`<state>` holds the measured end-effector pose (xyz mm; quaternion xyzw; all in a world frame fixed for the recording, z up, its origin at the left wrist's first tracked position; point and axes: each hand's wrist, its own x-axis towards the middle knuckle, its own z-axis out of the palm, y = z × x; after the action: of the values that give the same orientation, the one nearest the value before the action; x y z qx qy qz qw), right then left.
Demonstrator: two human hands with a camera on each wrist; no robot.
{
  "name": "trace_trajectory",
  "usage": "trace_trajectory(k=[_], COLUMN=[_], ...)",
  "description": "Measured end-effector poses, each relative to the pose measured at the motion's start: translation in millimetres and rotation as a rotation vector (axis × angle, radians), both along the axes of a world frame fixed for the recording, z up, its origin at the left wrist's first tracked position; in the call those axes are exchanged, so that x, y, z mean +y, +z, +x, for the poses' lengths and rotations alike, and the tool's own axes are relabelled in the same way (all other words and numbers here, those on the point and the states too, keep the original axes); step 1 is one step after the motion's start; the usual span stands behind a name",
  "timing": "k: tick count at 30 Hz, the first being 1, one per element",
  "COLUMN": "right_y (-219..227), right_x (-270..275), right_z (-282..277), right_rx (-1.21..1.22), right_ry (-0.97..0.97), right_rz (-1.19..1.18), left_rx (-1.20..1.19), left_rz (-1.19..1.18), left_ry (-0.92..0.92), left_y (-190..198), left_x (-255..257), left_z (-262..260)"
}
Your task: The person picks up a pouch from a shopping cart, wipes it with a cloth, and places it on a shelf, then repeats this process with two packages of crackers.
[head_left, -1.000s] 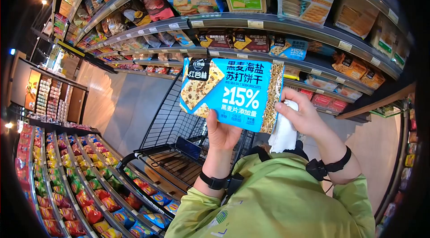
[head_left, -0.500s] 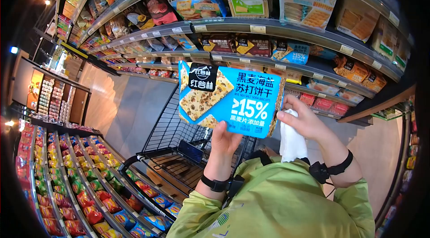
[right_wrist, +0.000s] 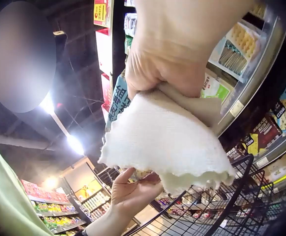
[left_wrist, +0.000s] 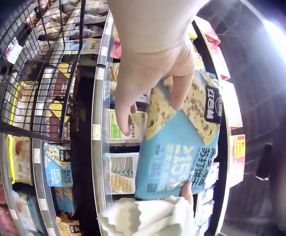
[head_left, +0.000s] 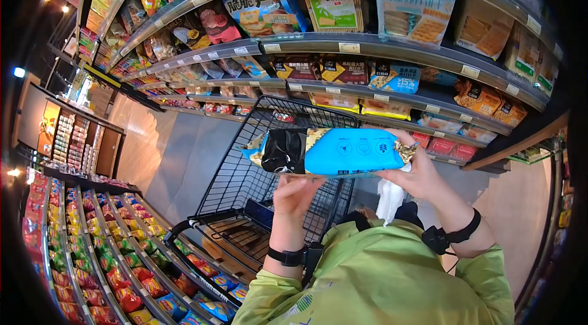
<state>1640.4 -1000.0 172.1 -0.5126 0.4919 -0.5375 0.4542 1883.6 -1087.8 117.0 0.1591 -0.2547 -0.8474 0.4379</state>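
A blue pack of rye sea salt soda biscuits (head_left: 349, 144) is held above the shopping cart, its narrow side facing up in the head view. My right hand (head_left: 424, 169) grips its right end, thumb below and fingers over the crimped end. That hand also holds a crumpled white cloth (right_wrist: 158, 137), which hangs down and hides part of the grip in the right wrist view. Under the pack's left half is my left hand (head_left: 295, 193), palm up with fingers extended. In the left wrist view one digit overlaps the biscuit picture on the pack (left_wrist: 175, 147), while other fingertips show beside its edge.
The black wire shopping cart (head_left: 229, 172) stands below the pack. Ahead, curved shelves (head_left: 306, 43) carry biscuits and snacks, including a similar blue pack (head_left: 395, 77). At the lower left is a sloped rack of bagged snacks (head_left: 122, 257).
The pack has turned from its printed front to its narrow side. Its left part has dropped into line with the right. The left hand's thumb has left the front as seen from above.
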Motion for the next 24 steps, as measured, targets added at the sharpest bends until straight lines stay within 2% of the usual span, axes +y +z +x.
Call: trace_trajectory(k=[3, 6, 10, 12, 14, 16, 17, 18, 22, 24], right_y=[-2, -1, -7, -12, -15, -26, -30, -33, -35, -17], right_x=[2, 3, 3, 2, 3, 3, 2, 4, 14, 16], right_z=[-6, -9, -11, -13, -22, -33, -35, -38, -48, -37], right_rx=[-0.011, 0.022, -0.066, -0.072, -0.025, -0.206, -0.288, -0.278, -0.196, 0.054], right_ry=[0.019, 0.041, 0.036, -0.043, -0.084, -0.172, -0.182, -0.182, -0.169, -0.200], right_rz=[-0.022, -0.083, -0.020, -0.002, 0.029, 0.255, 0.240, 0.242, 0.198, 0.010], left_rx=[0.049, 0.094, 0.094, 0.120, 0.084, 0.010, -0.070, -0.150, -0.158, -0.177], left_rz=[0.114, 0.099, 0.108, 0.054, 0.104, 0.055, 0.026, -0.004, -0.053, -0.027], left_ry=[0.077, 0.063, 0.086, 0.075, 0.009, 0.035, 0.047, 0.054, 0.032, 0.067], left_y=[-2, -1, 4, 10, 7, 6, 5, 4, 9, 15], left_x=[-8, -8, -7, -8, -9, -6, -4, -4, -3, -1], left_z=[10, 11, 7, 7, 12, 13, 13, 13, 10, 5])
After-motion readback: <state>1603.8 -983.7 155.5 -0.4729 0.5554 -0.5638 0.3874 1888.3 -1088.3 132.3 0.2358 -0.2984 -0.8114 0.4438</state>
